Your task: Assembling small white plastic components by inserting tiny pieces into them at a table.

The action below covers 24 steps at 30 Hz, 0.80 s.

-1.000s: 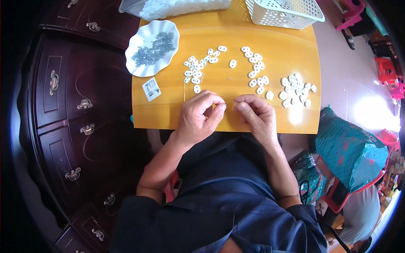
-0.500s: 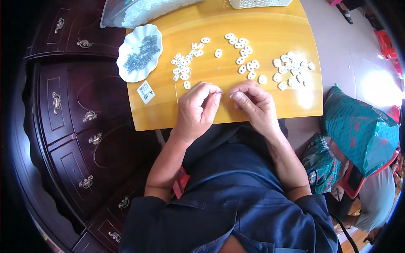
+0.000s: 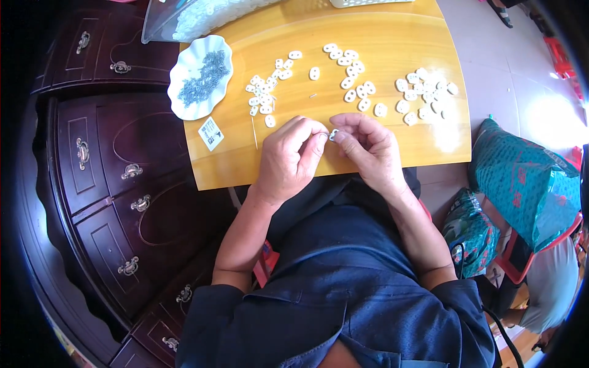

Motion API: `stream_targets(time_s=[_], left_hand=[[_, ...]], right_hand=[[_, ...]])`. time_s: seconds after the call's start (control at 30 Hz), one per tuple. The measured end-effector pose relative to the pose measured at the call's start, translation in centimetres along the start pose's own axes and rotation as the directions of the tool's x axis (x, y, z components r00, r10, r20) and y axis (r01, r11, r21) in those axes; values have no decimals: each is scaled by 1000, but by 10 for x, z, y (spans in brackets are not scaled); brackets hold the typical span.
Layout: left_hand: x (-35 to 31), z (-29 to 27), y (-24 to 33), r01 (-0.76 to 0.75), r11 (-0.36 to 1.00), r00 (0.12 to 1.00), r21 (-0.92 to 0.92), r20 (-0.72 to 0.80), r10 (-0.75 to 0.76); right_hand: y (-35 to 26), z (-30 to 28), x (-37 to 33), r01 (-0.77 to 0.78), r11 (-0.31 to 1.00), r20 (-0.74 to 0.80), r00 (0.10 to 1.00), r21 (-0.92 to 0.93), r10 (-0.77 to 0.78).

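My left hand (image 3: 292,153) is closed in a pinch near the table's front edge. A tiny dark bit shows at its fingertips, too small to name. Between the thumb and forefinger of my right hand (image 3: 367,147) is a small white two-holed piece (image 3: 333,134). The fingertips of both hands meet around this piece. Beyond them, similar pale oval two-holed pieces lie in a left cluster (image 3: 262,94), a middle row (image 3: 351,73) and a right heap (image 3: 429,95). One single piece (image 3: 314,73) sits apart between the left and middle groups.
A white scalloped dish (image 3: 184,61) of small dark grey metal parts stands on the table (image 3: 294,30) at left, above a printed white card (image 3: 211,134). A clear bin (image 3: 161,21) is behind it. Dark drawers (image 3: 98,153) flank the left; teal bags (image 3: 518,178) the right.
My hands have come closer together, so their fingertips now meet. The white piece in my right hand shows more plainly. The view has shifted slightly; the groups on the table look unchanged.
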<state>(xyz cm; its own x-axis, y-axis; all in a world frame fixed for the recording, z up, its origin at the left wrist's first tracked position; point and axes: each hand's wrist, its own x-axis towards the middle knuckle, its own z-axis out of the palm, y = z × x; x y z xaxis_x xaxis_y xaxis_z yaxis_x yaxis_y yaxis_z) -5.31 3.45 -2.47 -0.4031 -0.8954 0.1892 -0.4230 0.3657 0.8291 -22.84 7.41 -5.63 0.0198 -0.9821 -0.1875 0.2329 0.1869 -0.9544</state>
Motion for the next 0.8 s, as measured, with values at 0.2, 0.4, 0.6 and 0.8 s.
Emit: stream_targets(time_s=[0.2, 0.4, 0.6, 0.8], left_hand=[[-1, -1, 0, 10, 1000, 1000, 11, 3, -10], [-1, -3, -2, -2, 1000, 1000, 21, 16, 2], [-2, -5, -1, -7, 1000, 1000, 9, 14, 7], [-2, -5, -1, 5, 1000, 999, 13, 38, -6]], right_hand=[[4, 0, 3, 0, 998, -1, 1000, 55, 0], [6, 0, 3, 9, 998, 9, 1000, 59, -9], [7, 0, 3, 34, 999, 12, 999, 22, -34], [8, 0, 3, 45, 999, 9, 999, -6, -45]])
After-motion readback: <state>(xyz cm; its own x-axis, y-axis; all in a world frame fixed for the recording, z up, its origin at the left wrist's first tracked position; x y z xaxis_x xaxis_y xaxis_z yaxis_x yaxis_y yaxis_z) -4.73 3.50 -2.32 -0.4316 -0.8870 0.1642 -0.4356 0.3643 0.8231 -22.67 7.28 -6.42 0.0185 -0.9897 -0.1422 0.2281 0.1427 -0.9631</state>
